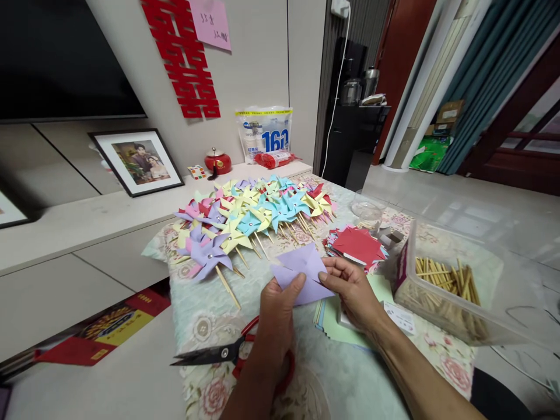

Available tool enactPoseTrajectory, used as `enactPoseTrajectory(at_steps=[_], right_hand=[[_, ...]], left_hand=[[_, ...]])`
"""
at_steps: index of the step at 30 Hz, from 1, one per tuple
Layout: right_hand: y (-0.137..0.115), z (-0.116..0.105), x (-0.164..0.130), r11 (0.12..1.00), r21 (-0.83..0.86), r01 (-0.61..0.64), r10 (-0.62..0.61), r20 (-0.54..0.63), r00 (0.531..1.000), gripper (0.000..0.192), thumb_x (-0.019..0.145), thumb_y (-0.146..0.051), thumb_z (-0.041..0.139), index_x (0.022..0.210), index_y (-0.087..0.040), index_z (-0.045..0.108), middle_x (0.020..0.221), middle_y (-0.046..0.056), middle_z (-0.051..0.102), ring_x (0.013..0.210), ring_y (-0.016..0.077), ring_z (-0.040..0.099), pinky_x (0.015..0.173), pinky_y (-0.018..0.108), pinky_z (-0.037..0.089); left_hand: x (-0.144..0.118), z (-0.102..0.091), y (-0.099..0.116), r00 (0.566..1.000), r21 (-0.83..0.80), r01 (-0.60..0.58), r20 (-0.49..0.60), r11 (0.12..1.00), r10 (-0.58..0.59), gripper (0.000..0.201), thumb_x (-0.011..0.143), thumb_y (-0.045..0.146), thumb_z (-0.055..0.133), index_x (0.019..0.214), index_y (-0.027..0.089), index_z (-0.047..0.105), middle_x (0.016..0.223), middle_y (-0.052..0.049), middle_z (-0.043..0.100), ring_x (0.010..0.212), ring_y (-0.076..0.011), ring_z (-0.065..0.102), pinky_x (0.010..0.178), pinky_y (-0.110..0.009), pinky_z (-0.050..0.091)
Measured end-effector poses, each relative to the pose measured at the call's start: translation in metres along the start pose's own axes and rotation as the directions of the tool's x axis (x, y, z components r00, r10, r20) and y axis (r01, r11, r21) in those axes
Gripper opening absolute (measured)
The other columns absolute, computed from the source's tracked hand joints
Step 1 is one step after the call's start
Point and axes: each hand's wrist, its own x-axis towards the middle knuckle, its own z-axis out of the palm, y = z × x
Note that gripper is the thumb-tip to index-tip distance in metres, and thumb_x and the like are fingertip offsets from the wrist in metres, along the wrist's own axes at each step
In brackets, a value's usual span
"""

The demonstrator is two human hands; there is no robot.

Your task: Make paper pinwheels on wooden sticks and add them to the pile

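Note:
A square of purple paper (306, 274), with slits cut in from its corners, is held up above the table. My left hand (280, 306) pinches its lower left side, thumb on top. On the right edge, the thumb and fingers of my right hand (345, 286) grip the same sheet. Red-handled scissors (223, 353) lie under my left forearm, blades pointing left. Beyond the sheet, many finished paper pinwheels (249, 224) on wooden sticks lie in a heap. A pile of cut paper squares (356, 245), red on top, sits past my right hand.
At the right stands a clear plastic box (441, 309) of wooden sticks (455, 280). Green and blue paper sheets (350, 332) lie under my right hand. A floral cloth (210, 379) covers the table. Behind, a cabinet bears a framed photo (140, 163) and a red pot (217, 162).

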Motion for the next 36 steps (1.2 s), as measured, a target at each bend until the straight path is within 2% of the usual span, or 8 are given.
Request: enactPoseTrajectory(at_steps=[5, 9, 14, 19, 22, 26, 30, 36], right_hand=[[-0.004, -0.003, 0.000, 0.990, -0.121, 0.078, -0.082, -0.031, 0.996, 0.038, 0.068, -0.037, 0.085, 0.100, -0.020, 0.073, 0.074, 0.000, 0.068, 0.065, 0.0135, 0.061, 0.065, 0.028, 0.049], [-0.007, -0.004, -0.001, 0.933, -0.267, 0.240, -0.259, -0.037, 0.965, 0.052, 0.070, -0.029, 0.084, 0.120, -0.027, 0.069, 0.099, 0.004, 0.067, 0.078, 0.0157, 0.061, 0.071, 0.031, 0.052], [-0.011, -0.007, -0.003, 0.760, -0.493, 0.424, -0.424, 0.119, 0.898, 0.036, 0.080, -0.027, 0.077, 0.115, -0.032, 0.074, 0.126, 0.008, 0.062, 0.109, 0.0251, 0.058, 0.082, 0.037, 0.053], [-0.014, -0.010, -0.003, 0.687, -0.531, 0.495, -0.414, 0.273, 0.868, 0.020, 0.086, -0.026, 0.071, 0.102, -0.033, 0.079, 0.140, 0.005, 0.055, 0.125, 0.0274, 0.051, 0.105, 0.045, 0.041], [-0.014, -0.012, -0.002, 0.691, -0.534, 0.487, -0.370, 0.317, 0.873, 0.017, 0.087, -0.028, 0.070, 0.101, -0.033, 0.080, 0.138, 0.004, 0.057, 0.129, 0.0272, 0.050, 0.110, 0.044, 0.036], [-0.014, -0.012, -0.002, 0.736, -0.513, 0.443, -0.303, 0.336, 0.892, 0.014, 0.086, -0.033, 0.072, 0.096, -0.031, 0.081, 0.131, 0.005, 0.061, 0.124, 0.0276, 0.053, 0.106, 0.042, 0.039], [-0.015, -0.010, -0.002, 0.770, -0.479, 0.421, -0.277, 0.344, 0.897, 0.011, 0.085, -0.033, 0.073, 0.092, -0.028, 0.080, 0.120, 0.006, 0.065, 0.112, 0.0262, 0.059, 0.099, 0.040, 0.043], [-0.016, -0.008, -0.002, 0.757, -0.520, 0.395, -0.261, 0.313, 0.913, 0.012, 0.085, -0.036, 0.072, 0.081, -0.025, 0.076, 0.094, 0.004, 0.063, 0.091, 0.0230, 0.059, 0.083, 0.036, 0.045]], left_hand=[[0.001, -0.004, 0.004, 1.000, 0.014, 0.022, 0.005, 1.000, -0.022, 0.045, 0.064, 0.028, 0.086, 0.102, 0.011, 0.072, 0.090, -0.011, 0.079, 0.087, -0.0281, 0.073, 0.084, -0.039, 0.054], [0.003, -0.007, 0.006, 1.000, 0.030, 0.014, -0.012, 0.999, -0.013, 0.045, 0.063, 0.029, 0.086, 0.103, 0.012, 0.073, 0.090, -0.009, 0.079, 0.087, -0.0277, 0.074, 0.083, -0.038, 0.054], [0.004, -0.006, 0.010, 0.999, 0.027, 0.031, -0.035, 0.999, -0.030, 0.045, 0.060, 0.028, 0.088, 0.101, 0.015, 0.074, 0.090, -0.008, 0.079, 0.090, -0.0287, 0.073, 0.083, -0.037, 0.054], [0.004, -0.006, 0.012, 0.999, 0.029, 0.048, -0.023, 0.998, -0.048, 0.047, 0.061, 0.028, 0.087, 0.104, 0.015, 0.074, 0.091, -0.008, 0.079, 0.090, -0.0281, 0.072, 0.082, -0.036, 0.054], [0.004, -0.007, 0.010, 0.999, 0.033, 0.046, -0.012, 0.998, -0.045, 0.046, 0.061, 0.028, 0.086, 0.104, 0.015, 0.074, 0.090, -0.008, 0.079, 0.089, -0.0278, 0.072, 0.082, -0.036, 0.053], [0.003, -0.008, 0.008, 1.000, 0.044, 0.031, -0.001, 0.999, -0.031, 0.045, 0.062, 0.027, 0.086, 0.103, 0.014, 0.073, 0.092, -0.009, 0.078, 0.089, -0.0267, 0.072, 0.084, -0.036, 0.052], [0.002, -0.007, 0.007, 1.000, 0.082, 0.011, -0.013, 0.997, -0.010, 0.043, 0.060, 0.026, 0.086, 0.098, 0.012, 0.073, 0.091, -0.008, 0.078, 0.086, -0.0246, 0.071, 0.084, -0.035, 0.051], [0.003, -0.009, 0.002, 1.000, 0.210, 0.016, -0.026, 0.978, -0.011, 0.036, 0.061, 0.025, 0.084, 0.093, 0.011, 0.075, 0.079, -0.007, 0.076, 0.072, -0.0208, 0.068, 0.073, -0.031, 0.051]])
